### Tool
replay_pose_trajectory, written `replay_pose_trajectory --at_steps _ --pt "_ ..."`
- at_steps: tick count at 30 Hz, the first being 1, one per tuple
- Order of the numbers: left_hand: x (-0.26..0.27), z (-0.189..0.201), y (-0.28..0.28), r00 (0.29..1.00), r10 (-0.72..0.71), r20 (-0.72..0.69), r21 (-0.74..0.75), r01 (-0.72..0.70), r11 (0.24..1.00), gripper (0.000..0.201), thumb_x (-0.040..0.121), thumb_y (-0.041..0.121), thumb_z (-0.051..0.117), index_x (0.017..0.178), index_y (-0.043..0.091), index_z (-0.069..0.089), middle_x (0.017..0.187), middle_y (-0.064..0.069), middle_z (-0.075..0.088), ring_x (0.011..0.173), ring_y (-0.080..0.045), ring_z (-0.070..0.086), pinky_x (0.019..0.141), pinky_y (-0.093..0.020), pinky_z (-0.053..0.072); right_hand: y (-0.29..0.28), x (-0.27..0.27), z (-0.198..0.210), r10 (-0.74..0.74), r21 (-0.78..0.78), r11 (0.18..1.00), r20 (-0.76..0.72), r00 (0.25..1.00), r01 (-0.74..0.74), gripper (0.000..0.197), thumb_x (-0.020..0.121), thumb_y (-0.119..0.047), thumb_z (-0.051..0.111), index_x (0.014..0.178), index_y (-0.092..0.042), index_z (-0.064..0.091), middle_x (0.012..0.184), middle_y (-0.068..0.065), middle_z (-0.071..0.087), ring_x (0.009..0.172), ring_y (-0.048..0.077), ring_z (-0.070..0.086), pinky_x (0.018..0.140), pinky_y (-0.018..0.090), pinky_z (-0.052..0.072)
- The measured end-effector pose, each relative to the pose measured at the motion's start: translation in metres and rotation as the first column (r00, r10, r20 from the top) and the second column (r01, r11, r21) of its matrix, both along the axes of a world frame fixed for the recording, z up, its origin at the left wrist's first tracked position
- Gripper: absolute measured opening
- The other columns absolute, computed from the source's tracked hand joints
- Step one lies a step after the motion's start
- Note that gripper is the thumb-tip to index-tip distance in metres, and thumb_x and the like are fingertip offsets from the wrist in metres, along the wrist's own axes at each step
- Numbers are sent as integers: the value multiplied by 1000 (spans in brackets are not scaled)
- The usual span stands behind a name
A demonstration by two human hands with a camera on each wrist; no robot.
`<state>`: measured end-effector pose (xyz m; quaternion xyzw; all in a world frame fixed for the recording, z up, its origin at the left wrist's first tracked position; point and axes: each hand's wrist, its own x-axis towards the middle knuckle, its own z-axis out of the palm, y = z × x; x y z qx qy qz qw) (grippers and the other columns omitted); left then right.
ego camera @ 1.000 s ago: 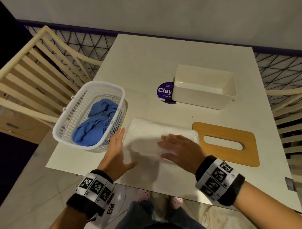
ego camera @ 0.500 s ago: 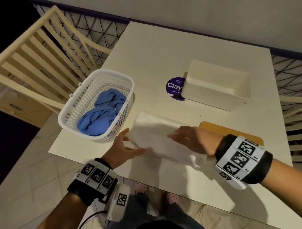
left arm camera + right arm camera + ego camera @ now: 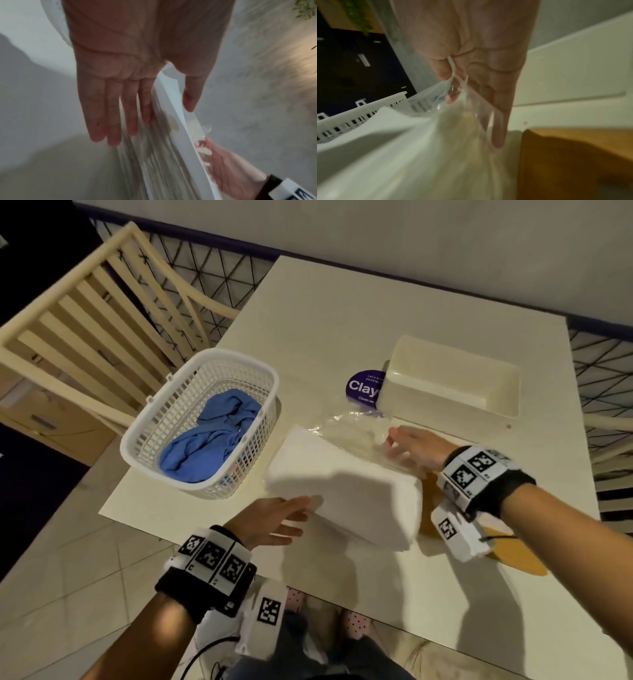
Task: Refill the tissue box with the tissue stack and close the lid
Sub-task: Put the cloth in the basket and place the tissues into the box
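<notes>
The white tissue stack (image 3: 342, 494) is tipped up on its edge over the table's front half, its loose clear plastic wrapper (image 3: 356, 429) trailing off the far side. My left hand (image 3: 298, 515) touches the stack's near face with straight fingers; in the left wrist view the stack (image 3: 171, 155) runs between the fingers and thumb of that hand (image 3: 154, 119). My right hand (image 3: 397, 446) pinches the wrapper (image 3: 458, 97) between thumb and fingers. The open white tissue box (image 3: 448, 381) stands behind, empty. The bamboo lid (image 3: 513, 556) lies flat under my right wrist.
A white mesh basket (image 3: 236, 354) holding a blue cloth (image 3: 209, 440) stands at the table's left edge, close beside the stack. A round purple sticker (image 3: 361, 388) lies left of the box. Wooden chairs (image 3: 85, 320) flank the table (image 3: 342, 320).
The stack has gone from lying flat to being raised and tilted. My right hand moved from its top to its far side and took hold of the wrapper, which now hangs loose.
</notes>
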<state>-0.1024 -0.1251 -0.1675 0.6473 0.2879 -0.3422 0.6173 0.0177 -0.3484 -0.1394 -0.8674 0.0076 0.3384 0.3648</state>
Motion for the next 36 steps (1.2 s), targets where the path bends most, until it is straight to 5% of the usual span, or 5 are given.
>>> replay_pose_trajectory --at_steps 8,16,22,30,36 --pt "31 14 -6 994 0 109 -34 3 999 14 91 26 51 81 18 55 88 0 61 84 -20 59 88 -36 48 -18 -54 -26 -215 179 950 -211 954 254 18 96 -29 41 87 -17 50 83 8 64 45 13 62 43 29 52" --pt "24 22 -15 947 -144 286 473 -9 881 65 81 26 66 137 10 38 122 -16 56 110 -26 54 83 -28 41 -75 -69 4 -263 -58 961 115 958 271 19 95 -34 42 96 -18 52 88 9 62 68 18 54 58 27 40" --pt "19 21 -14 958 -189 215 328 111 938 18 85 20 58 96 6 63 83 -5 63 88 -25 60 86 -34 51 -33 -84 45 -35 -104 992 363 931 78 17 96 -23 43 110 -20 52 92 0 56 71 10 50 59 18 35" --pt "53 14 -25 978 -207 -4 417 190 889 31 72 36 60 68 8 49 66 -9 50 63 -21 46 65 -27 41 51 -42 3 -11 -205 979 62 998 24 29 93 -23 39 102 -2 56 107 19 57 94 30 53 70 30 42" --pt "67 -5 -23 997 -19 -74 321 42 946 23 77 26 61 74 7 47 60 -8 41 58 -23 45 101 -43 46 51 -29 -8 -159 -255 958 -84 984 133 34 93 -34 35 93 -3 49 83 11 51 80 28 47 66 28 35"
